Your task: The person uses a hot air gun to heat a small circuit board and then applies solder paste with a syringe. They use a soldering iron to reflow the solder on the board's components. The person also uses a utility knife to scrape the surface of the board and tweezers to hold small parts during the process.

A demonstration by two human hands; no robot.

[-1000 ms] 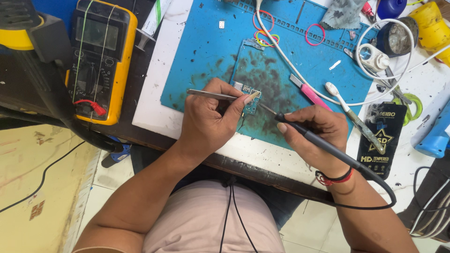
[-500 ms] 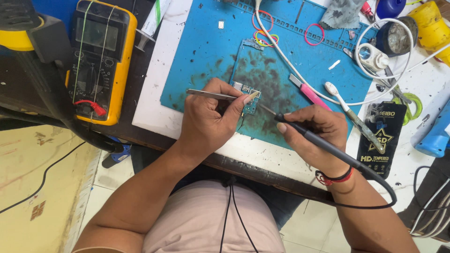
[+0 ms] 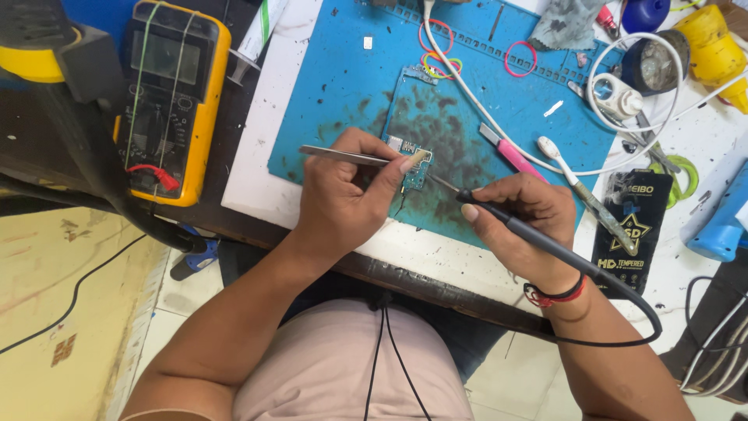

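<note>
Blue work mat (image 3: 351, 86), stained dark at its middle, lies on a white worktop (image 3: 257, 148); all places below are given from this mat.

- Small circuit board (image 3: 413, 160): on the mat's near middle, flat.
- Left hand (image 3: 343, 199): over the mat's near edge, fingers pinched around metal tweezers (image 3: 343, 155), whose tips meet the board.
- Right hand (image 3: 518, 222): at the mat's near right corner, closed around a black soldering iron (image 3: 538, 238); its tip points at the board, its cable trailing off toward the person.
- Pink-handled knife (image 3: 510, 154) and a toothbrush (image 3: 561, 160): on the mat's right part.
- Rubber bands (image 3: 440, 54): red, yellow and pink, on the mat's far part, a white cable (image 3: 467, 93) crossing beside them.
- Yellow multimeter (image 3: 167, 101): left of the mat, off the white worktop.
- Black flat packet (image 3: 635, 230): right of the mat.
- Yellow bottle (image 3: 713, 51): beyond the mat's far right corner; contents cannot be told.
</note>
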